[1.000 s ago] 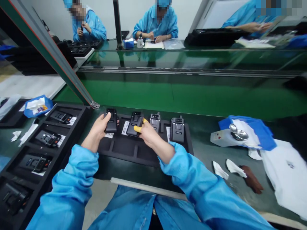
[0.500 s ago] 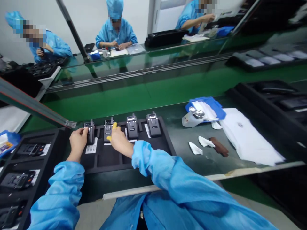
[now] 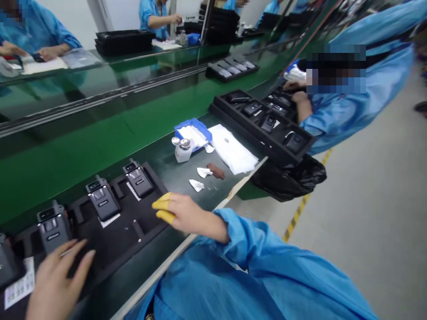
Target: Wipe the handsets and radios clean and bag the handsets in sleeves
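A black foam tray [image 3: 116, 242] in front of me bears several black handheld devices with short antennas, like walkie-talkies. My left hand [image 3: 60, 275], bare and with fingers spread, hovers at the near side of one such device [image 3: 55, 231]; whether it touches it I cannot tell. Two more, a middle device [image 3: 103, 202] and a right-hand device [image 3: 138, 180], lie in their slots with white slips partly under them. Over the tray's right end is my right hand [image 3: 182, 213], empty, its yellow-covered fingers apart. A printed white label sheet [image 3: 20, 284] lies left of my left hand.
Beyond the tray stand a white pump bottle [image 3: 183, 153] and a blue bin [image 3: 193, 129] of tissues. Crumpled white scraps [image 3: 196, 185], a brown cloth [image 3: 216, 170] and white sheets [image 3: 233, 151] lie nearby. Stacked black trays [image 3: 260, 129] and a co-worker [image 3: 360, 98] are at right.
The view has swung right, bringing the co-worker and stacked trays into sight. Both hands have come off the devices they were touching; my right hand has moved to the tray's right end.
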The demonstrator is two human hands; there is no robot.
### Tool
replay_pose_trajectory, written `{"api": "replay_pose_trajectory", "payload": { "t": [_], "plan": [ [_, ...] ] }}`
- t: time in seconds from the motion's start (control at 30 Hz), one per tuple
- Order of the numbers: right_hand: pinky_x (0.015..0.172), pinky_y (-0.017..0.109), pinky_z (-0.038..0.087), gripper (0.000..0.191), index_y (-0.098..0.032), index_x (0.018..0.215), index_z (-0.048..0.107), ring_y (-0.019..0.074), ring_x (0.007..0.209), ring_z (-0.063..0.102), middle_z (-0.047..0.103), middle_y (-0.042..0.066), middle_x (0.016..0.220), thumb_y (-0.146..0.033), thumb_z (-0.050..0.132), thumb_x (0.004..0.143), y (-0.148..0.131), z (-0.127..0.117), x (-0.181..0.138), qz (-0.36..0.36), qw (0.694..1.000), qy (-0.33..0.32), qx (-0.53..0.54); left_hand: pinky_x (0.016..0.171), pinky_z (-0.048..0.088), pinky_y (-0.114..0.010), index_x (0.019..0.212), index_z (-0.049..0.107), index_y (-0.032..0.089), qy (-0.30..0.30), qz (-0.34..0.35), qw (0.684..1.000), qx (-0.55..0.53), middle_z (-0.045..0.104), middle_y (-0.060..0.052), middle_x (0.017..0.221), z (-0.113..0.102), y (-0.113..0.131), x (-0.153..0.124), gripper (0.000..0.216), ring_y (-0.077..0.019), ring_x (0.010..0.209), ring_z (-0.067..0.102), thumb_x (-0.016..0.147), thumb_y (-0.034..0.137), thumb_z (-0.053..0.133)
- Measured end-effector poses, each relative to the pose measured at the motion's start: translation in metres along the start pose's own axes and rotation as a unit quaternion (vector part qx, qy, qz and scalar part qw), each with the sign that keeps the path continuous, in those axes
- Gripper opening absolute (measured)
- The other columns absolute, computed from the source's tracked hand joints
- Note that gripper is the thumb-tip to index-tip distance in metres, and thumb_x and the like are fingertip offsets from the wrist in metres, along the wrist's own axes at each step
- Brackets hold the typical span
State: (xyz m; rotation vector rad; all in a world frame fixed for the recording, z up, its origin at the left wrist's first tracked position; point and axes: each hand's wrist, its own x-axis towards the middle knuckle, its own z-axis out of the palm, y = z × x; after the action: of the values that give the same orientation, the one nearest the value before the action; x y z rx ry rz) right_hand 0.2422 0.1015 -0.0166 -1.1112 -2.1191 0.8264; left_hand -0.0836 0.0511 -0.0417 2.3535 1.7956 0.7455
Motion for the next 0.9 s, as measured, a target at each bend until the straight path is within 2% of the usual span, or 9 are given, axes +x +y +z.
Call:
{"api": "replay_pose_trajectory", "payload": {
  "t": [0.07,0.17,0.27,0.37,0.47,0.57,0.7,0.8,0.9],
  "plan": [
    [0.088,0.037,0.048,0.023,-0.026,0.100,0.069,0.0203,0.094,0.061,0.068,0.006,0.100,-0.029,0.051,0.086,0.028,-0.030,-0.019,0.085,0.993,0.078,-0.029,0.075,0.049,-0.050,0.122,0.050,0.046,-0.006,0.037,0.999,-0.006,0.061,-0.003,0.091,0.015,0.035,0.001,0.041,-0.0316,0.080,0.062,0.081,0.050,0.051],
    [0.092,0.042,0.044,0.026,-0.027,0.098,0.070,0.0223,0.098,0.058,0.066,0.006,0.098,-0.022,0.050,0.082,0.062,-0.070,-0.039,0.216,0.950,0.207,-0.086,0.074,0.048,-0.044,0.116,0.057,0.030,-0.035,0.048,0.998,-0.017,0.063,-0.007,0.089,0.036,0.068,0.003,0.044,-0.0286,0.082,0.061,0.081,0.056,0.051],
    [0.088,0.041,0.045,0.026,-0.026,0.095,0.071,0.0220,0.094,0.057,0.065,0.007,0.095,-0.020,0.052,0.079,0.079,-0.082,-0.047,0.232,0.953,0.169,-0.099,0.075,0.048,-0.040,0.116,0.057,0.024,-0.064,0.061,0.996,-0.032,0.065,-0.007,0.088,0.051,0.081,0.002,0.048,-0.0258,0.081,0.061,0.081,0.057,0.053],
    [0.085,0.037,0.045,0.017,-0.025,0.080,0.073,0.0210,0.086,0.056,0.064,0.007,0.087,-0.020,0.058,0.073,0.084,-0.066,-0.045,0.212,0.967,0.093,-0.102,0.071,0.049,-0.035,0.111,0.061,0.023,-0.067,0.047,0.996,-0.039,0.062,-0.003,0.073,0.057,0.085,-0.001,0.039,-0.0210,0.068,0.060,0.084,0.050,0.054],
    [0.077,0.035,0.045,0.019,-0.021,0.068,0.071,0.0202,0.075,0.052,0.060,0.008,0.074,-0.014,0.054,0.072,0.084,-0.054,-0.038,0.203,0.970,0.061,-0.119,0.064,0.049,-0.029,0.105,0.063,0.023,-0.073,0.015,0.995,-0.067,0.061,0.000,0.067,0.052,0.086,-0.004,0.036,-0.0183,0.062,0.060,0.082,0.050,0.056],
    [0.076,0.038,0.043,0.024,-0.018,0.079,0.072,0.0224,0.078,0.051,0.057,0.010,0.079,-0.015,0.049,0.075,0.084,-0.069,-0.021,0.193,0.968,0.074,-0.144,0.062,0.051,-0.027,0.111,0.061,0.025,-0.117,-0.037,0.988,-0.090,0.063,0.002,0.070,0.041,0.087,0.002,0.047,-0.0175,0.063,0.062,0.076,0.056,0.060],
    [0.077,0.038,0.041,0.031,-0.017,0.100,0.069,0.0238,0.086,0.050,0.055,0.012,0.095,-0.021,0.044,0.081,0.084,-0.104,0.023,0.162,0.952,0.141,-0.217,0.071,0.052,-0.032,0.114,0.058,0.022,-0.077,-0.102,0.991,-0.048,0.064,-0.003,0.083,0.034,0.099,0.040,0.051,-0.0209,0.073,0.063,0.077,0.058,0.054],
    [0.073,0.035,0.042,0.030,-0.017,0.096,0.070,0.0217,0.081,0.050,0.056,0.010,0.090,-0.019,0.044,0.080,0.087,-0.114,0.055,0.140,0.946,0.121,-0.267,0.079,0.050,-0.040,0.122,0.051,0.015,-0.018,-0.149,0.988,0.041,0.060,-0.012,0.098,0.041,0.117,0.084,0.054,-0.0280,0.088,0.062,0.083,0.053,0.047],
    [0.069,0.035,0.041,0.028,-0.014,0.087,0.070,0.0224,0.077,0.050,0.058,0.013,0.086,-0.014,0.044,0.076,0.092,-0.111,0.071,0.120,0.932,0.065,-0.335,0.073,0.050,-0.042,0.138,0.034,0.011,-0.084,-0.228,0.966,0.091,0.055,-0.019,0.109,0.055,0.134,0.124,0.069,-0.0349,0.093,0.062,0.084,0.052,0.048]
  ]
}}
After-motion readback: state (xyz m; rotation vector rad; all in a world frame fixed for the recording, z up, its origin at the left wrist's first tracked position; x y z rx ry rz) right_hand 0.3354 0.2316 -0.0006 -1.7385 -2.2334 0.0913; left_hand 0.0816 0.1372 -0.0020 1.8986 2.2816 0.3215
